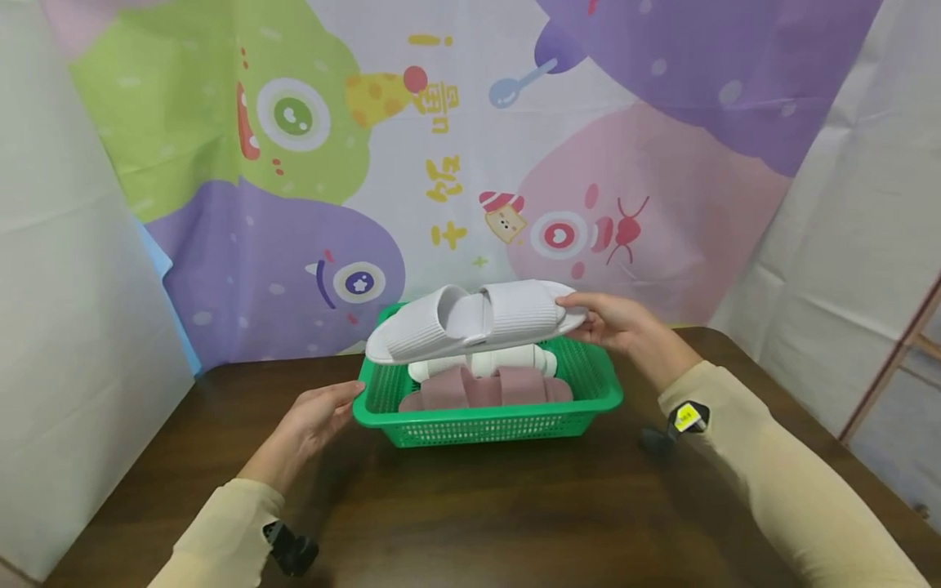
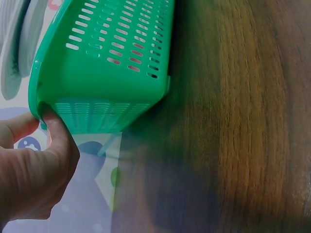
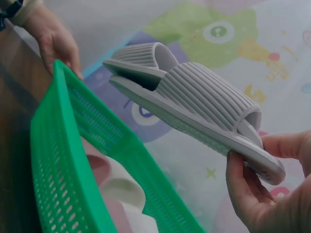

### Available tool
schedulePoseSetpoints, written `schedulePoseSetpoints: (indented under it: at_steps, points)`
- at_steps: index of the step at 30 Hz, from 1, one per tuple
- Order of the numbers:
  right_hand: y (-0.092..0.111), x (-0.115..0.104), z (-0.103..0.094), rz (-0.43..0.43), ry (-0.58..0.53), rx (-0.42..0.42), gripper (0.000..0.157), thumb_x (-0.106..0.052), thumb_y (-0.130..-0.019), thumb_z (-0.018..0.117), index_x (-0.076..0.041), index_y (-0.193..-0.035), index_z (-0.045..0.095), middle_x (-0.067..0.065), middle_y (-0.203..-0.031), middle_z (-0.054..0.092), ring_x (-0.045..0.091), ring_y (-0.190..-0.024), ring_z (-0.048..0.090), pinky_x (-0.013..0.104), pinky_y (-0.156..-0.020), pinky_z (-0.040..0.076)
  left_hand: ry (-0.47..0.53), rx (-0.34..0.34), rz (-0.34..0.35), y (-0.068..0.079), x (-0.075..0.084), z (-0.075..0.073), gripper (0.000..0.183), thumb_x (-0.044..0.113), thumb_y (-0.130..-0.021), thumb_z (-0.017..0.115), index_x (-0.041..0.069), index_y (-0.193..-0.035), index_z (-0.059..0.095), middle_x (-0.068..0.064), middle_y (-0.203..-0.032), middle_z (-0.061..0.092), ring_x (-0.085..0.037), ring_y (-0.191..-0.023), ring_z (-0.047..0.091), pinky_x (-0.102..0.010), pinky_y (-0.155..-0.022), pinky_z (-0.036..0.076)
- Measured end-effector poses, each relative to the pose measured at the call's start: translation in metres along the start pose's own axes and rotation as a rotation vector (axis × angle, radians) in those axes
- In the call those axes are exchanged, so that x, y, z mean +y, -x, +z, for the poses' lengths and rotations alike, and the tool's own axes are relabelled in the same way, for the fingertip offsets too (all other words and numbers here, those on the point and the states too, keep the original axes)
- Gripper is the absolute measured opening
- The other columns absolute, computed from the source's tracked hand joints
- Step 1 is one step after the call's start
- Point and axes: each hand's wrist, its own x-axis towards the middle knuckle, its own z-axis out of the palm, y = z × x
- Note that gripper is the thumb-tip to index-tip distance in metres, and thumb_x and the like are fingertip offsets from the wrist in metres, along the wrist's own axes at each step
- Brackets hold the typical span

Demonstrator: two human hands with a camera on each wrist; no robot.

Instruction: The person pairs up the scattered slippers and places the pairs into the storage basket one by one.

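Observation:
My right hand (image 1: pixel 613 322) pinches one end of a pair of light grey ribbed slippers (image 1: pixel 522 314), nested into each other, and holds them above a green plastic basket (image 1: pixel 488 426). In the right wrist view the slippers (image 3: pixel 204 97) hang tilted, with thumb and fingers around the toe of one. My left hand (image 1: pixel 316 416) grips the basket's left rim, thumb on one side and fingers on the other in the left wrist view (image 2: pixel 39 165). Inside the basket lie pink slippers (image 1: pixel 481 388) in front and white slippers (image 1: pixel 515 359) behind them, partly hidden by the raised pair.
The basket stands on a dark brown wooden table (image 1: pixel 485 506). Right behind the table hangs a cloth backdrop (image 1: pixel 456 163) printed with cartoon monsters. White cloth sheets (image 1: pixel 81 269) hang at both sides.

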Motion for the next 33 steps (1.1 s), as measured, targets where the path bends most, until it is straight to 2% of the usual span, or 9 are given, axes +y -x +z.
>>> schedulePoseSetpoints:
  at_steps: [3,8,11,14,15,20,22,25,33]
  points:
    - [-0.007,-0.002,-0.001,0.012,0.000,0.002,0.028,-0.016,-0.094,0.057,-0.009,-0.117,0.042,-0.002,-0.085,0.063,0.011,-0.077,0.065,0.025,-0.071,0.059,0.011,0.001,0.005,-0.001,0.001,0.000,0.061,0.009,-0.095,0.057,-0.014,-0.143,0.028,-0.002,-0.111,0.054,0.002,-0.088,0.061,-0.012,-0.080,0.052]
    - [-0.018,-0.005,-0.001,0.029,0.011,0.030,0.041,-0.016,-0.094,0.057,-0.006,-0.128,0.037,-0.001,-0.082,0.063,0.011,-0.076,0.065,0.025,-0.070,0.059,0.033,0.015,0.007,0.000,0.002,0.001,0.059,0.007,-0.094,0.057,-0.014,-0.142,0.030,0.003,-0.099,0.057,0.002,-0.083,0.061,-0.012,-0.078,0.053]
    - [-0.024,-0.005,0.001,0.038,0.011,0.037,0.035,-0.015,-0.094,0.057,-0.006,-0.123,0.041,-0.001,-0.078,0.065,0.010,-0.073,0.065,0.024,-0.068,0.058,0.043,0.029,0.006,0.001,0.002,0.001,0.058,0.008,-0.094,0.058,-0.014,-0.141,0.032,0.004,-0.095,0.058,0.002,-0.081,0.061,-0.012,-0.077,0.053]
    - [-0.029,-0.005,0.003,0.044,0.018,0.045,0.028,-0.014,-0.094,0.056,-0.007,-0.117,0.043,-0.002,-0.076,0.065,0.010,-0.071,0.065,0.024,-0.067,0.058,0.025,0.055,0.003,0.003,0.003,0.004,0.058,0.009,-0.093,0.059,-0.013,-0.140,0.034,0.002,-0.099,0.058,0.003,-0.080,0.061,-0.012,-0.077,0.052]
    - [-0.031,-0.005,0.003,0.044,0.025,0.046,0.030,-0.014,-0.094,0.056,-0.006,-0.120,0.043,-0.002,-0.076,0.065,0.010,-0.071,0.065,0.024,-0.066,0.058,0.015,0.064,0.003,0.004,0.003,0.005,0.057,0.009,-0.093,0.059,-0.013,-0.140,0.035,0.002,-0.101,0.057,0.003,-0.079,0.061,-0.013,-0.077,0.052]
    - [-0.038,-0.003,0.005,0.044,0.075,0.056,0.050,-0.015,-0.094,0.056,-0.003,-0.137,0.033,-0.002,-0.081,0.061,0.009,-0.074,0.063,0.028,-0.083,0.057,-0.021,0.090,-0.003,0.006,0.004,0.009,0.056,0.012,-0.093,0.060,-0.012,-0.139,0.038,-0.003,-0.112,0.057,0.004,-0.079,0.060,-0.012,-0.078,0.052]
    - [-0.041,-0.001,0.005,0.044,0.087,0.057,0.050,-0.015,-0.094,0.057,-0.003,-0.136,0.033,-0.002,-0.081,0.061,0.009,-0.074,0.063,0.029,-0.087,0.056,-0.031,0.092,-0.014,0.005,0.004,0.008,0.057,0.013,-0.093,0.060,-0.011,-0.140,0.038,-0.006,-0.118,0.055,0.005,-0.080,0.060,-0.012,-0.078,0.052]
    - [-0.046,0.001,0.004,0.041,0.100,0.054,0.046,-0.014,-0.094,0.055,-0.002,-0.133,0.035,-0.002,-0.080,0.060,0.009,-0.073,0.063,0.026,-0.078,0.058,-0.044,0.093,-0.031,0.003,0.004,0.007,0.058,0.014,-0.093,0.060,-0.011,-0.141,0.038,-0.009,-0.124,0.052,0.005,-0.080,0.060,-0.012,-0.077,0.052]
    - [-0.060,0.004,0.005,0.056,0.115,0.074,0.045,-0.013,-0.094,0.056,-0.002,-0.133,0.036,0.000,-0.082,0.059,0.009,-0.071,0.063,0.024,-0.068,0.058,-0.027,0.078,-0.026,0.003,0.006,0.005,0.059,0.011,-0.093,0.061,-0.013,-0.140,0.036,-0.002,-0.107,0.058,0.003,-0.078,0.061,-0.013,-0.075,0.053]
